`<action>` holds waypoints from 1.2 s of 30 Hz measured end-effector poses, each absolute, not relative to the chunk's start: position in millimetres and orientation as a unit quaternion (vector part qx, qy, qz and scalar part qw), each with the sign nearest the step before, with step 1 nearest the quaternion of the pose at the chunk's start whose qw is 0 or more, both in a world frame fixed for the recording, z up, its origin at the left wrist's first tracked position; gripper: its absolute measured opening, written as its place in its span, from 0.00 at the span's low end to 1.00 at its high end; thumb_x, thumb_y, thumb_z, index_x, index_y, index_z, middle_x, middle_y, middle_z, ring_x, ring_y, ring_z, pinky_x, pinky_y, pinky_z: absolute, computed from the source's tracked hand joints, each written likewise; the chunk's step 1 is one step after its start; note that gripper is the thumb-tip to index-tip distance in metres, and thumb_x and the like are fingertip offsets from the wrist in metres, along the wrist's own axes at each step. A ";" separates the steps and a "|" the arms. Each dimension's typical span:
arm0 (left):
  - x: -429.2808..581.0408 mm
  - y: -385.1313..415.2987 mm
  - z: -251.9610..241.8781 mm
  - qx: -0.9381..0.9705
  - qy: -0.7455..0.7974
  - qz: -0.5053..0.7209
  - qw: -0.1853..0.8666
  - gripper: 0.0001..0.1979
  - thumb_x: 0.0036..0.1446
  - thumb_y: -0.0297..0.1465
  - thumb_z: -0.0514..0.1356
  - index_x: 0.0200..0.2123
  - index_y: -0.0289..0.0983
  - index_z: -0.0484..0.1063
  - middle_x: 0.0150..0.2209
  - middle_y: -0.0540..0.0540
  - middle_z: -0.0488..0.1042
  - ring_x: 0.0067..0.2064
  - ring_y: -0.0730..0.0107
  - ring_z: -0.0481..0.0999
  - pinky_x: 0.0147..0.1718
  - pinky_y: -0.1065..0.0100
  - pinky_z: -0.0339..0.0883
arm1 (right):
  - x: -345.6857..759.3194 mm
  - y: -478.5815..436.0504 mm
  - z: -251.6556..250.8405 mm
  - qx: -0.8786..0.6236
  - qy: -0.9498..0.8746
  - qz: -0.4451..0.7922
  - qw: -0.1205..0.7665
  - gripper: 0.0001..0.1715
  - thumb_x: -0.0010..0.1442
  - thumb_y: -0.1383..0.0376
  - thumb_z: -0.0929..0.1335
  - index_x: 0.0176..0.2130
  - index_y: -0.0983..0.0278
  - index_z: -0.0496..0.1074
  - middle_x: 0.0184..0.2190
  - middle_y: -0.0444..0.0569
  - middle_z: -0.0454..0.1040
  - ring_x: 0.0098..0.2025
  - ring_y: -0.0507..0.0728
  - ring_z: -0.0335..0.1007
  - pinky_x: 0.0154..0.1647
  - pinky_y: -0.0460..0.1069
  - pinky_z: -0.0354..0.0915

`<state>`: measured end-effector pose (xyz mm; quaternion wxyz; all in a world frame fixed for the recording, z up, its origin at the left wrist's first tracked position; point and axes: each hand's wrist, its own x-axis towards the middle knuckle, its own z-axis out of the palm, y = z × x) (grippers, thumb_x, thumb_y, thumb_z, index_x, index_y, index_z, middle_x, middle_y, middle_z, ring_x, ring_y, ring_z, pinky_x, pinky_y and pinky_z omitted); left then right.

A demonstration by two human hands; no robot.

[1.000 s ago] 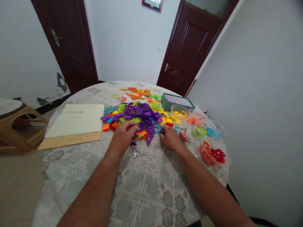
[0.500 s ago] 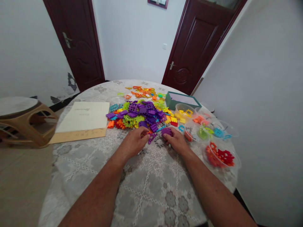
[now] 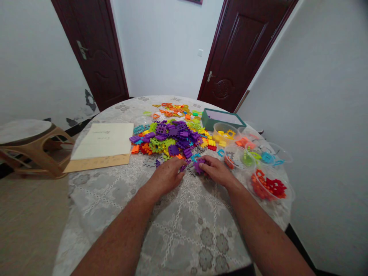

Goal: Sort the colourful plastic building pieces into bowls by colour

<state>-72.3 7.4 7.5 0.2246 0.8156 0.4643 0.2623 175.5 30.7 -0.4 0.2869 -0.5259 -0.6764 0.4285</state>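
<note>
My right hand (image 3: pixel 217 171) is closed on a flat purple building piece (image 3: pixel 199 166) with notched edges, pinched between thumb and fingers just above the tablecloth. To its left, my left hand (image 3: pixel 169 172) has its fingers curled in around a narrower purple piece (image 3: pixel 185 166), partly hidden by the fingertips. Small grey pieces (image 3: pixel 191 170) lie between the two hands. Right behind them rises a heap of interlocking plastic pieces (image 3: pixel 174 131), mostly purple on top, with lime, orange, blue and yellow ones below.
Clear tubs of sorted pieces line the right side, including one with red pieces (image 3: pixel 273 188) and one with yellow (image 3: pixel 225 134). A green box (image 3: pixel 211 124) stands behind them. Paper sheets (image 3: pixel 105 140) lie at left. More orange pieces (image 3: pixel 172 111) are spread at the back.
My right hand has brought its purple piece slightly left and lower, turning it. My left hand has shifted a little right, its fingers now more curled in. The view has tilted slightly down.
</note>
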 end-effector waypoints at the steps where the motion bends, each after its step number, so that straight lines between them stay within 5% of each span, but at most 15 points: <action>1: -70.7 6.4 5.6 0.817 0.463 0.260 0.227 0.19 0.61 0.29 0.60 0.55 0.43 0.76 0.55 0.39 0.78 0.57 0.53 0.76 0.58 0.56 0.65 | 174.4 29.7 1.2 -0.521 -0.668 0.443 0.294 0.18 0.62 0.59 0.68 0.50 0.63 0.74 0.31 0.45 0.74 0.26 0.51 0.66 0.24 0.45 0.61; 6: -65.4 4.7 6.2 0.769 0.495 0.301 0.270 0.26 0.60 0.34 0.63 0.63 0.44 0.70 0.52 0.40 0.80 0.52 0.53 0.79 0.52 0.58 0.68 | 160.6 22.4 4.7 -0.436 -0.650 0.537 0.314 0.23 0.60 0.59 0.69 0.54 0.62 0.72 0.32 0.44 0.75 0.28 0.52 0.69 0.29 0.47 0.67; 9: -66.6 6.3 12.4 0.754 0.479 0.328 0.308 0.20 0.61 0.35 0.61 0.56 0.44 0.75 0.44 0.44 0.82 0.45 0.58 0.80 0.46 0.63 0.69 | 150.2 16.3 5.2 -0.400 -0.676 0.536 0.309 0.22 0.62 0.59 0.68 0.55 0.61 0.72 0.34 0.45 0.76 0.31 0.53 0.71 0.33 0.48 0.69; 13: -71.2 9.2 22.6 0.715 0.500 0.372 0.317 0.13 0.60 0.34 0.61 0.46 0.42 0.80 0.38 0.46 0.82 0.40 0.61 0.79 0.43 0.63 0.69 | 148.8 11.3 7.3 -0.458 -0.766 0.349 0.286 0.20 0.66 0.58 0.67 0.55 0.60 0.72 0.41 0.48 0.77 0.35 0.54 0.71 0.39 0.49 0.67; 17: -75.3 11.8 31.9 0.571 0.558 0.495 0.344 0.16 0.59 0.38 0.62 0.49 0.38 0.79 0.36 0.46 0.80 0.36 0.63 0.77 0.38 0.64 0.71 | 153.8 7.1 8.7 -0.556 -0.805 0.111 0.173 0.16 0.64 0.54 0.71 0.46 0.62 0.75 0.46 0.54 0.74 0.45 0.60 0.71 0.47 0.52 0.65; 22: -75.0 15.9 34.6 0.384 0.505 0.617 0.465 0.17 0.55 0.36 0.65 0.47 0.37 0.76 0.43 0.45 0.79 0.39 0.66 0.78 0.36 0.66 0.76 | 145.2 0.2 10.4 -0.556 -0.822 0.087 0.088 0.08 0.64 0.62 0.68 0.40 0.63 0.75 0.43 0.54 0.72 0.44 0.60 0.70 0.45 0.51 0.64; 30: -77.0 19.7 28.5 0.282 0.440 0.648 0.555 0.10 0.54 0.28 0.65 0.41 0.38 0.74 0.41 0.46 0.76 0.39 0.69 0.78 0.41 0.57 0.82 | 143.4 -7.3 29.6 -0.476 -0.830 0.159 0.244 0.03 0.60 0.69 0.67 0.34 0.61 0.71 0.43 0.51 0.73 0.47 0.59 0.70 0.50 0.53 0.67; 36: -76.9 18.7 30.6 0.253 0.428 0.645 0.580 0.14 0.53 0.21 0.62 0.43 0.37 0.74 0.41 0.44 0.77 0.40 0.68 0.79 0.44 0.57 0.83 | 178.4 5.8 40.4 -0.532 -0.746 -0.078 0.392 0.03 0.62 0.66 0.67 0.38 0.62 0.71 0.57 0.62 0.69 0.63 0.68 0.63 0.65 0.65 0.60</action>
